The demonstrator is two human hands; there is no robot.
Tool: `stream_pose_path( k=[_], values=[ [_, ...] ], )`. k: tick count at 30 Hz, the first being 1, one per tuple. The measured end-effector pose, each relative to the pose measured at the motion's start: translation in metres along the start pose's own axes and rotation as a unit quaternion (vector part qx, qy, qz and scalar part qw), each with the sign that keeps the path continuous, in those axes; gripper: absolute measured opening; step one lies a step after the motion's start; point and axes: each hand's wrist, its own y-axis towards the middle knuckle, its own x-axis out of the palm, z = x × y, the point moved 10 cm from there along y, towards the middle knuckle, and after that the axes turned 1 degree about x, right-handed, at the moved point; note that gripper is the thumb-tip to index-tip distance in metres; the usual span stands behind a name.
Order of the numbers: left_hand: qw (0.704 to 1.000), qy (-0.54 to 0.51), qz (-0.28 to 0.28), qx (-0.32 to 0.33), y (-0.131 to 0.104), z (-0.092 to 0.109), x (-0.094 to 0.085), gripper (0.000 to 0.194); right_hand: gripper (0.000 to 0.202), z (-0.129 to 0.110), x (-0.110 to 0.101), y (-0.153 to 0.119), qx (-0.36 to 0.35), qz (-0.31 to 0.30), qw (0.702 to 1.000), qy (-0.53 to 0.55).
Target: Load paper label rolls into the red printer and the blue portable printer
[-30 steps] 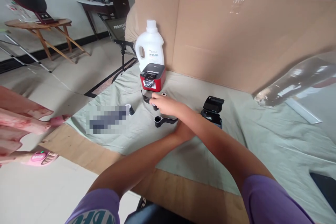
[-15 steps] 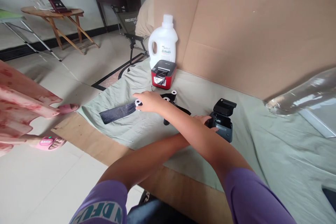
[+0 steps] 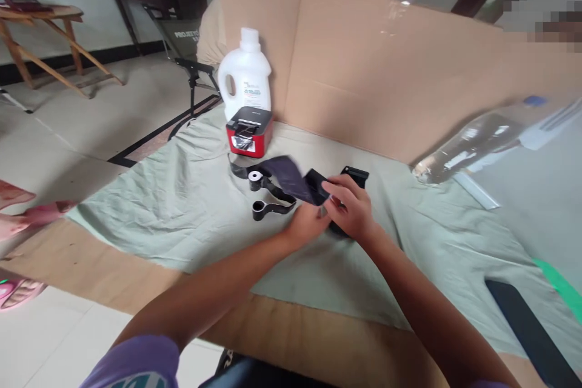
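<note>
My right hand (image 3: 352, 205) pinches the end of a dark strip roll (image 3: 286, 177), whose blurred band trails left over the cloth. Close beside it, my left hand (image 3: 309, 222) has its fingers partly hidden behind the strip and the other hand. The small dark device (image 3: 357, 176) with its lid up stands behind my right hand, mostly covered. Left of my hands, a black roll with a white core (image 3: 255, 177) and another black roll (image 3: 259, 210) lie on the green cloth (image 3: 182, 212). Farther back sits a red and black printer (image 3: 250, 131).
Behind the printer stands a white jug (image 3: 248, 76), in front of a cardboard panel (image 3: 364, 79). A large plastic bottle (image 3: 473, 139) lies at the right. A dark phone-like slab (image 3: 530, 327) rests near the right front. Another person's foot (image 3: 22, 294) shows at the left.
My right hand has come from the left over to the device, bringing the dark strip with it, so my arms are no longer crossed. The view has turned to the right.
</note>
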Motion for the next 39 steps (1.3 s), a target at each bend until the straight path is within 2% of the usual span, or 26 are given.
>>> stream_pose_path(
  k=[3, 6, 9, 12, 15, 17, 22, 24, 26, 28, 31, 36, 39],
  values=[
    [0.989, -0.147, 0.001, -0.034, 0.004, -0.004, 0.003, 0.038, 0.025, 0.032, -0.034, -0.049, 0.057, -0.002, 0.997, -0.044],
    [0.951, -0.280, -0.070, -0.110, 0.003, -0.004, 0.021, 0.054, 0.022, 0.044, -0.046, -0.082, 0.088, -0.044, 0.992, -0.078],
    [0.939, -0.274, -0.172, -0.116, -0.003, 0.014, 0.040, 0.047, 0.024, 0.045, -0.051, -0.103, 0.093, -0.063, 0.991, -0.077],
    [0.949, -0.228, -0.199, -0.088, -0.007, 0.026, 0.048, 0.034, 0.034, 0.041, -0.055, -0.112, 0.079, -0.054, 0.995, 0.014],
    [0.959, -0.213, -0.170, -0.074, -0.007, 0.029, 0.047, 0.032, 0.040, 0.048, -0.057, -0.109, 0.131, -0.048, 0.979, 0.147],
    [0.967, -0.205, -0.144, -0.052, -0.005, 0.031, 0.044, 0.032, 0.035, 0.058, -0.054, -0.104, 0.186, -0.060, 0.963, 0.185],
    [0.983, -0.161, -0.084, -0.013, -0.002, 0.032, 0.030, 0.026, 0.033, 0.080, -0.037, -0.087, 0.221, -0.110, 0.953, 0.177],
    [0.994, -0.094, -0.063, 0.006, -0.003, 0.029, 0.021, 0.022, 0.031, 0.097, -0.030, -0.082, 0.243, -0.110, 0.950, 0.160],
    [0.996, -0.011, -0.068, 0.053, -0.007, 0.033, 0.017, 0.025, 0.028, 0.114, -0.024, -0.077, 0.267, -0.107, 0.949, 0.131],
    [0.987, 0.060, -0.083, 0.122, -0.014, 0.041, 0.019, 0.027, 0.025, 0.125, -0.019, -0.071, 0.279, -0.111, 0.949, 0.100],
    [0.969, 0.131, -0.067, 0.200, -0.022, 0.051, 0.020, 0.021, 0.023, 0.127, -0.012, -0.060, 0.270, -0.134, 0.952, 0.054],
    [0.936, 0.205, -0.057, 0.280, -0.031, 0.064, 0.029, 0.032, 0.021, 0.127, -0.003, -0.054, 0.262, -0.160, 0.952, 0.005],
    [0.920, 0.253, -0.053, 0.294, -0.032, 0.067, 0.032, 0.034, 0.020, 0.131, 0.005, -0.055, 0.256, -0.162, 0.953, 0.000]
  ],
)
